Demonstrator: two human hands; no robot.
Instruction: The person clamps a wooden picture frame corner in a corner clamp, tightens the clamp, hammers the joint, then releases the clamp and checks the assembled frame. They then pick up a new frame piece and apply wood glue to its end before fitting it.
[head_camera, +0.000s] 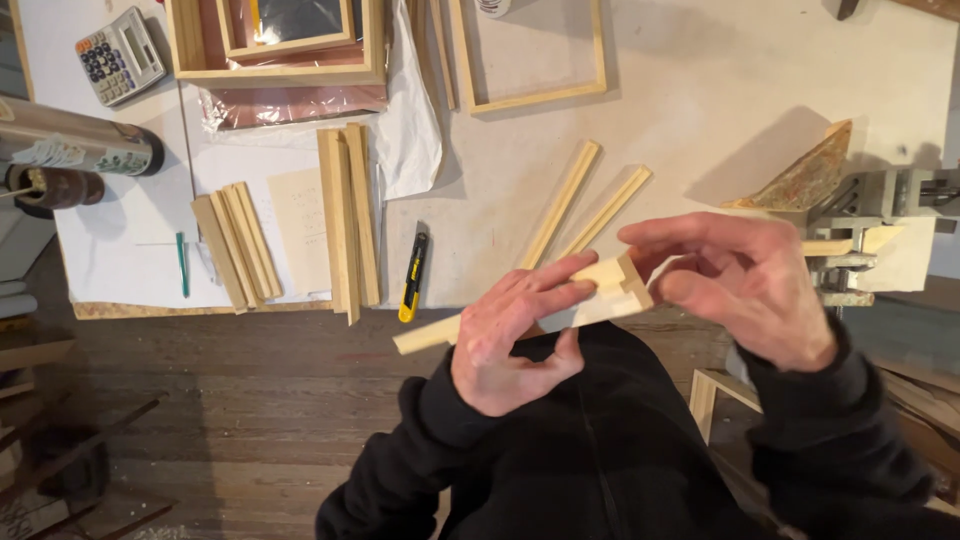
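Centrally, both grips close on one pale wooden moulding strip (560, 305): left hand (515, 340) pinches its middle, right hand (745, 285) clasps its mitred end. Beyond the grips, on the tabletop (720, 80), lie two loose strips (585, 205), a yellow utility knife (412, 280) and stacked strips (348, 215).

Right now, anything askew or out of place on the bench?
Mostly tidy. Two loose wood strips lie splayed at an angle, unlike the squared stack. A yellow utility knife sits near the table edge. Both hands, left and right, grip a moulding piece.
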